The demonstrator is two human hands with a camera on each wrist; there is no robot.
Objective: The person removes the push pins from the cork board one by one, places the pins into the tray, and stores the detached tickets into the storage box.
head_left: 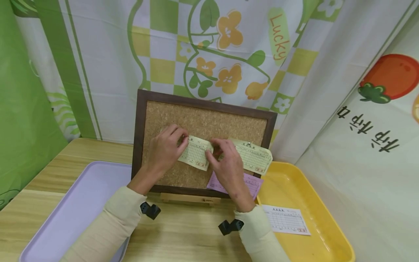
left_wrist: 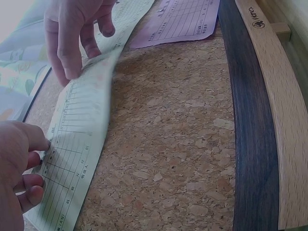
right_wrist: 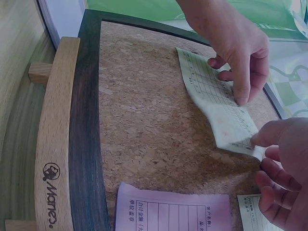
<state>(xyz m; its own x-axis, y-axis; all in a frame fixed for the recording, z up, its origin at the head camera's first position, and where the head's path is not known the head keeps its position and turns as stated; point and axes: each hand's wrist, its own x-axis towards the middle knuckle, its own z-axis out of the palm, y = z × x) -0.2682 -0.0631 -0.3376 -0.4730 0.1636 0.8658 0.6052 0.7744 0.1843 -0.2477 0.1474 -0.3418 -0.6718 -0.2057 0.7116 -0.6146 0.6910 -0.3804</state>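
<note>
Cream sleeves [head_left: 104, 220] lead to left hand [head_left: 165, 148] and right hand [head_left: 228, 163] holding a slip [head_left: 195, 154].

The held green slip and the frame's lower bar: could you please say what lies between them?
Bare cork lies between the green slip and lower bar in the right wrist view.

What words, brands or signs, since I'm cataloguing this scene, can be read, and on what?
"Lucky": white patterned fabric curtain.
"柿柿", apparently; next character unclear: white fabric sheet.
"Ma…es", middle letters unclear: pale wooden bar.
"客户名称", "合计金额", "单位盖章": pink rectangular paper slip.
Mostly too small or blurred: central pale-green paper slip, right pale-green paper slip, white rectangular paper slip.
</note>
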